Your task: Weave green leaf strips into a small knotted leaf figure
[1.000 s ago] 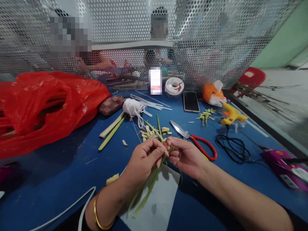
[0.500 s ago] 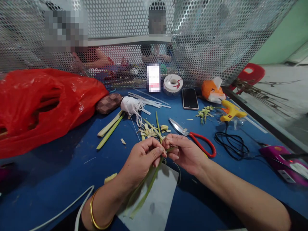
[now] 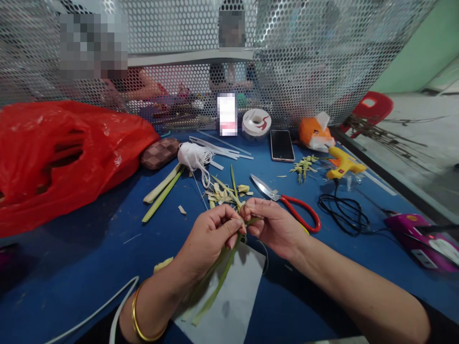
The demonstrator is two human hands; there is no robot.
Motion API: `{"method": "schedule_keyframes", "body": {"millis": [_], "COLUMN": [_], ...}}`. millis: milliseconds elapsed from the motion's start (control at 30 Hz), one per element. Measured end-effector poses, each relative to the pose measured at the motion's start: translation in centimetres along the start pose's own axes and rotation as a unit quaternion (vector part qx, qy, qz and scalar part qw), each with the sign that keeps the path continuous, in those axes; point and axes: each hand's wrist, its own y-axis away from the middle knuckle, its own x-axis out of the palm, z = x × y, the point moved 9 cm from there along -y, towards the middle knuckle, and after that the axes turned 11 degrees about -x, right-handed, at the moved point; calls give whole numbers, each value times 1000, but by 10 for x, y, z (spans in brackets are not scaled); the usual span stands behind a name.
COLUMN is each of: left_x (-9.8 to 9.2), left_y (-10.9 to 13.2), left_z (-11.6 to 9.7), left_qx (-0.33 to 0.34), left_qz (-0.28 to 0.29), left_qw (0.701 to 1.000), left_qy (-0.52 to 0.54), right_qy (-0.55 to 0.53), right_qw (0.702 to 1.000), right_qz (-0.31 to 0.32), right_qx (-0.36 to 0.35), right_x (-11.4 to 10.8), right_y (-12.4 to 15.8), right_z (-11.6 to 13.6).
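Note:
My left hand (image 3: 210, 236) and my right hand (image 3: 274, 227) meet above the blue table (image 3: 89, 239), both pinched on thin green leaf strips (image 3: 215, 279). The strips trail down and left from my fingers over a white sheet (image 3: 238, 296). A gold bangle (image 3: 138, 317) circles my left wrist. Just beyond my fingers lies a small heap of cut leaf scraps (image 3: 224, 193). Red-handled scissors (image 3: 290, 205) lie open right beside my right hand.
A red plastic bag (image 3: 60, 153) fills the left side. Farther back are green stalks (image 3: 161, 188), white string (image 3: 193, 157), a tape roll (image 3: 256, 124), a phone (image 3: 282, 145), a yellow glue gun (image 3: 342, 163) with black cord (image 3: 344, 212), and a purple device (image 3: 419, 236). Perforated metal screen (image 3: 304, 57) stands behind; people sit beyond it.
My hands keep the same pinch on the strips. The whole view has drifted slightly, so everything sits a little lower-left to higher in frame; nothing on the table has moved.

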Motion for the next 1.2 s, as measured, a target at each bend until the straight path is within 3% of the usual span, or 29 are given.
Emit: {"method": "schedule_keyframes", "body": {"millis": [300, 500, 600, 733, 867, 967, 1200], "left_x": [0, -2, -2, -9, -14, -14, -7], "left_y": [-2, -6, -8, -11, -13, -11, -8], "left_z": [3, 11, 14, 16, 23, 23, 20], "left_qx": [-10, -45, -53, -47, -72, -80, -80], "left_qz": [7, 14, 20, -19, -57, -60, -34], "left_qw": [1000, 996, 994, 990, 982, 980, 990], "left_qy": [12, 77, 96, 133, 162, 170, 110], "right_qy": [19, 197, 345, 508, 544, 536, 515], "right_qw": [1000, 977, 921, 799, 752, 748, 774], "right_qz": [4, 21, 70, 119, 145, 168, 175], "right_qx": [5, -74, -166, -299, -342, -354, -324], "right_x": [-2, -3, 7, 25, 35, 41, 40], "right_y": [0, -3, -3, 5, 13, 17, 16], "right_z": [-2, 22, 43, 65, 67, 65, 59]}}
